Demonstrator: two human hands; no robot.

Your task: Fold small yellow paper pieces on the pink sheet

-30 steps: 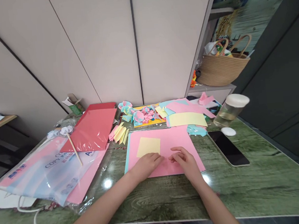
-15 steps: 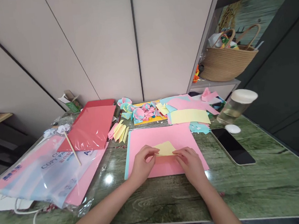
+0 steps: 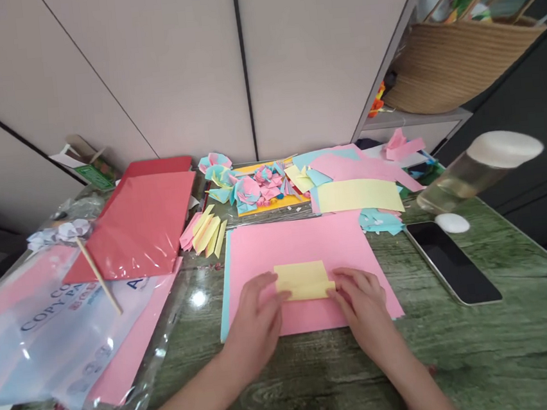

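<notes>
Our fingertips (image 3: 282,294) pinch the two ends of a folded yellow paper (image 3: 304,280): the left hand (image 3: 256,323) has its thumb and fingers closed on the left edge, the right hand (image 3: 363,303) curls shut on the right corner. The yellow paper lies flat on the pink sheet (image 3: 301,244), in the near half of that sheet, just above its front edge.

A second ago this yellow piece lay as an open square farther back and to the left on the pink sheet, with both our hands resting in front of it. Half a second ago we had lifted it between the hands. Now it is down again as a narrower strip, doubled over, with our fingers pressing its ends, so we judge the first fold is being set and the crease not yet run along its length.

Left of the pink sheet lies a clear plastic pack (image 3: 71,314) printed with "COPY PA", the rest of the word hidden under a red sheet (image 3: 139,221); a large "A" shows beside it. A wooden stick (image 3: 99,276) rests across the pack. Right of the pink sheet lies a dark phone (image 3: 450,262), its screen blank. Behind the sheet sit folded paper flowers (image 3: 247,185). We can read no other writing.
</notes>
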